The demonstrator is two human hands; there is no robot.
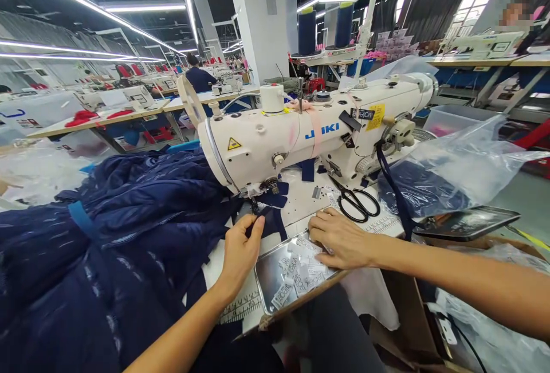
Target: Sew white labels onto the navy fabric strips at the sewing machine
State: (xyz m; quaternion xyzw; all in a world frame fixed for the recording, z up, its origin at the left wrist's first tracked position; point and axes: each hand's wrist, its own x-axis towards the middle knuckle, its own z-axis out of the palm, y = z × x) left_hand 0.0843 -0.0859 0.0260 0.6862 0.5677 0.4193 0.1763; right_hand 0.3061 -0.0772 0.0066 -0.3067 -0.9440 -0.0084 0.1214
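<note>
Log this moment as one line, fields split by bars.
left hand: at navy fabric near sewing machine | right hand: over metal tray of labels | black scissors: on table beyond right hand

One left hand [241, 250] and one right hand [341, 241]. Near, one machine [262, 138], one pair of scissors [345, 191] to the right, one tray [267, 281]; its labels [306, 274] are several, too overlapped to count. Far, two cones [306, 32]. Left, one warning triangle [234, 143].
</note>
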